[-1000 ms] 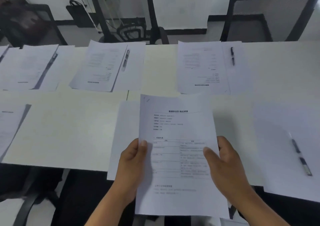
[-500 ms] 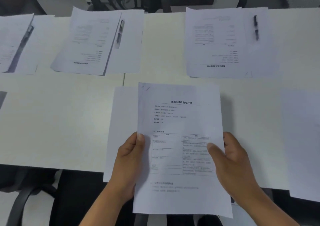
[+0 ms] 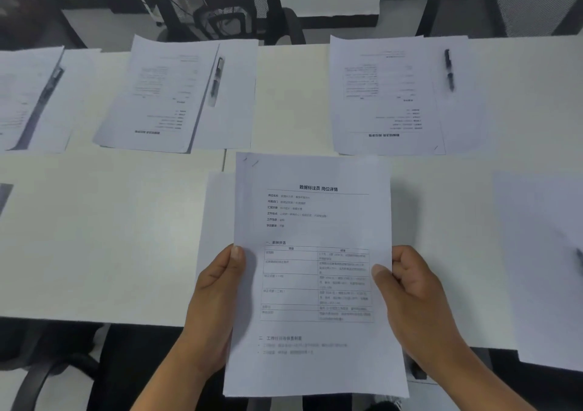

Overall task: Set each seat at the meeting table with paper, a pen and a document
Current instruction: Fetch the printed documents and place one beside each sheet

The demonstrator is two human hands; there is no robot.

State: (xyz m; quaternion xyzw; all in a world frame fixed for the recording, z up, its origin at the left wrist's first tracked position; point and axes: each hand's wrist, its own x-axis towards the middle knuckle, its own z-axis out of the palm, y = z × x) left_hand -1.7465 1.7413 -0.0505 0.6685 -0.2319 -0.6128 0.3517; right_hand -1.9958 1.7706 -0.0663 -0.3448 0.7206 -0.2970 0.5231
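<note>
A white meeting table (image 3: 94,237) filled most of the view, its far edge meeting a pale floor where black mesh-backed chairs (image 3: 220,7) stood pushed in; two chair backs showed clearly, and a darker one at the upper left was too dim to be sure of.

Beyond the held document, along the table's far side, lay three finished settings. The one straight across and left (image 3: 164,95) had a printed sheet overlapping a blank one with a pen (image 3: 217,78) lying on them. The one across and right (image 3: 388,95) matched it, its pen (image 3: 449,69) on the blank sheet beside the print. A third (image 3: 28,95), far left of the document, was cut by the frame edge, its pen (image 3: 52,79) blurred. Right of the document on the near side lay another blank sheet (image 3: 542,268), with what looked like a pen tip at the frame edge.

The document (image 3: 315,268) was held over the table's near edge, upright to the viewer, partly covering a blank paper (image 3: 217,221) lying on the table beneath it.

The left hand (image 3: 214,303) pinched the document's left edge, thumb on the printed face and fingers behind. The right hand (image 3: 413,294) gripped the right edge likewise, thumb pressed on the page, fingers curled behind.
</note>
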